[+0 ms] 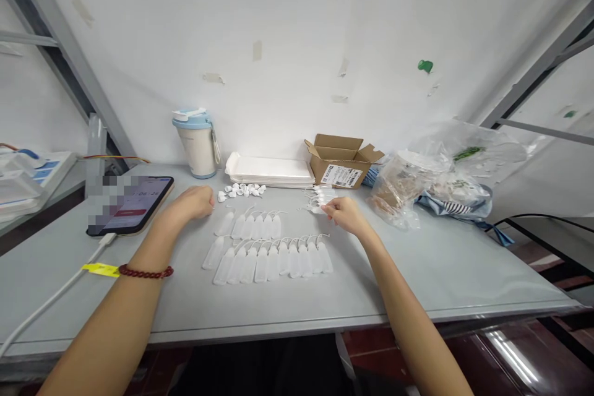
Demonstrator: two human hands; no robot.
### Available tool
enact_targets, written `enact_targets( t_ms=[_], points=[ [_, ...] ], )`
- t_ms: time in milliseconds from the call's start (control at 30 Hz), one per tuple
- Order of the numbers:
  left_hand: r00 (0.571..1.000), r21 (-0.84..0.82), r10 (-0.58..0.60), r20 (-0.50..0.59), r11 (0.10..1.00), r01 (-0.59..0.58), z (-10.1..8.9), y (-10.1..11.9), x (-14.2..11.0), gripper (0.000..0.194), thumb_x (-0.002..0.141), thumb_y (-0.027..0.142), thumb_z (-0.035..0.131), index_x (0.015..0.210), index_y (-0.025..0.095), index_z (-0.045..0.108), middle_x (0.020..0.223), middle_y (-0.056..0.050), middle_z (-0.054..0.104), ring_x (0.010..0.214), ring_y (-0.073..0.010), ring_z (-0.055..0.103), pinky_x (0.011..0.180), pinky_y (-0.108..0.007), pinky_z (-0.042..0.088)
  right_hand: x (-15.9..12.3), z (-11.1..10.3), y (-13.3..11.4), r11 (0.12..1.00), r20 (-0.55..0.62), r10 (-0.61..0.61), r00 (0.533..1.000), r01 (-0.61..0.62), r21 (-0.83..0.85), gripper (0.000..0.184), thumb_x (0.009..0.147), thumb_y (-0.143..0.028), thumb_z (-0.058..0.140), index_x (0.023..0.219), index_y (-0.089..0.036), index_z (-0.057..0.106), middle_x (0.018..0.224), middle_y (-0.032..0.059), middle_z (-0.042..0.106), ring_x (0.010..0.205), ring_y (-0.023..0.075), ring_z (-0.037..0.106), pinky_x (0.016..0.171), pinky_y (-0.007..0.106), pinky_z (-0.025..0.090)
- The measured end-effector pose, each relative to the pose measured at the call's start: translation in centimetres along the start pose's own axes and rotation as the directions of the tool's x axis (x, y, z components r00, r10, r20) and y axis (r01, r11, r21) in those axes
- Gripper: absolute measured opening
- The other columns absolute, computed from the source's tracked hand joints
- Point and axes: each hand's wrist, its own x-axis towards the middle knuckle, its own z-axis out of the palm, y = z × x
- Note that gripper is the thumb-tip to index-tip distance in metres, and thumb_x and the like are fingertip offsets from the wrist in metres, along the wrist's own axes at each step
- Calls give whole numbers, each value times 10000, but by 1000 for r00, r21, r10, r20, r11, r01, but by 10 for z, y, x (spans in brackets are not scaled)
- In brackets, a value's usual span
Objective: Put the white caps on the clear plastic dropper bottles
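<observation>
Small white caps lie in a loose cluster towards the back of the table. My left hand rests just left of them, its fingers curled closed; what they hold, if anything, is hidden. On the right, my right hand pinches a small translucent dropper bottle with a thin nozzle, largely covered by the fingertips. Next to those fingertips lies a bunch of small white pieces with thin tips. Between my forearms, several translucent bottles with thin bent nozzles lie flat in a long front row, with a shorter row of bottles behind.
At the back stand a tumbler, a stack of white trays and an open cardboard box. Plastic bags sit on the right. A charging phone lies left, its cable running beside my left forearm.
</observation>
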Motion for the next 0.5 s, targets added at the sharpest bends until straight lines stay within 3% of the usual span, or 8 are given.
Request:
enact_targets(
  t_ms=[133,300,500],
  points=[
    [999,-40,52,14,998,-51,-2,0,-3,250,478,185,527,712,185,614,880,-84,692,892,-282,625,678,-279,463,-1,-2,4,995,64,87,994,-84,-51,191,775,-308,553,696,-141,597,583,27,631,456,118,526,489,234,338],
    [993,-94,114,29,989,-111,-2,-2,-6,335,481,154,508,784,179,648,953,-85,705,893,-258,633,700,-264,476,-1,-8,8,973,48,161,986,-151,-174,181,761,-298,592,807,-129,638,576,40,629,530,146,565,515,235,345],
    [990,-55,137,28,989,-136,0,4,-4,369,546,161,487,876,148,652,963,-106,697,913,-260,626,738,-276,466,1,-11,11,938,-8,177,984,-171,-301,222,714,-296,659,871,-141,691,833,96,687,667,171,602,532,238,338]
  ],
)
